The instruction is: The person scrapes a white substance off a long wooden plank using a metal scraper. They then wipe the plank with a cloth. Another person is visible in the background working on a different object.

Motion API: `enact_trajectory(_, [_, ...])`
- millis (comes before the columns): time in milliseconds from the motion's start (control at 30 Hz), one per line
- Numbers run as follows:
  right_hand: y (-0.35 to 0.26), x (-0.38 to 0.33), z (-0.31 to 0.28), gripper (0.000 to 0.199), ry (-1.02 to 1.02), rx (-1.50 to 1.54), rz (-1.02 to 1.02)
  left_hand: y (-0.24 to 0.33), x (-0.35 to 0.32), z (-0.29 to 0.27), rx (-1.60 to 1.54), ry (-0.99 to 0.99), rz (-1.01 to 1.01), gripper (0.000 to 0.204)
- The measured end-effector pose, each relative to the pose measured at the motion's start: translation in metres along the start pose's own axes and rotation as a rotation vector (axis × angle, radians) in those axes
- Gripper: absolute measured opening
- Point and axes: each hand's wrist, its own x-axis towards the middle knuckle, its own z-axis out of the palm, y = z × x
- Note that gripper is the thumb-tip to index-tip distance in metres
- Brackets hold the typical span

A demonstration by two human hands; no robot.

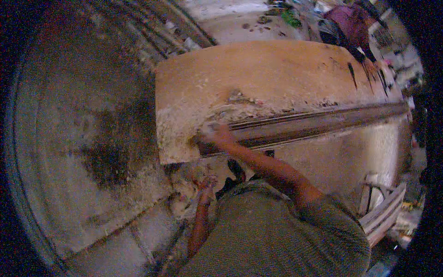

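Olive-grey cloth up close, that's the shirt (pixel 277 226), and just ahead of it the left hand (pixel 207 183) hangs low, off the near edge of the board; its fingers look bent, but whether they close on anything, I can't tell. Farther out comes the right hand (pixel 219 133), badly smeared, a pale patch about the fingers, and whether it grips something or lies flat is anyone's guess. Here's the danger, as I read it: with one hand at one end and no hand seen on the rest, a sideways push could swing the long dark strip (pixel 304 124) out of line, and its ridged edge could scrape those fingers. Loose grit (pixel 240 98) just beyond the right hand could get under the palm and make it skid, too. So where's the strip? Its near end sits right at the right hand, touching or only beneath it, too blurred to call, and its length runs away to the right of the grip. Beyond that spreads the orange-brown board (pixel 258 64), and well past the grip, far right, another person (pixel 353 25) bends by the board's corner.
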Motion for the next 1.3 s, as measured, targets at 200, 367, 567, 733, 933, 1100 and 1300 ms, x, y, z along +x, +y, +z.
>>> enact_trajectory(200, [-0.065, -0.066, 0.041, 0.034, -0.154, 0.041, -0.495, 0.045, 0.012, 0.030, 0.127, -0.280, 0.008, 0.033])
enact_trajectory(367, [0.076, -0.170, -0.150, 0.029, 0.346, -0.013, -0.407, 0.088, -0.002, 0.026, 0.215, -0.462, -0.041, 0.033])
enact_trajectory(567, [0.149, -0.246, -0.414, 0.021, 1.080, -0.505, 0.177, 0.176, -0.020, 0.020, 0.311, -0.474, 0.109, 0.026])
enact_trajectory(733, [0.069, -0.202, -0.299, 0.016, 0.756, -0.145, -0.085, 0.252, -0.016, 0.057, 0.343, -0.492, 0.212, 0.019])
enact_trajectory(933, [0.098, -0.118, -0.234, 0.026, 0.576, -0.097, -0.054, 0.288, -0.018, 0.103, 0.482, -0.531, 0.447, 0.018])
enact_trajectory(1100, [0.217, -0.161, -0.479, 0.038, 0.879, -0.634, 0.236, 0.261, -0.014, 0.091, 0.274, -0.529, 0.409, 0.019])
enact_trajectory(1300, [0.249, -0.161, -0.545, 0.046, 0.701, -0.788, 0.280, 0.229, -0.033, 0.091, 0.215, -0.157, 0.215, 0.025])
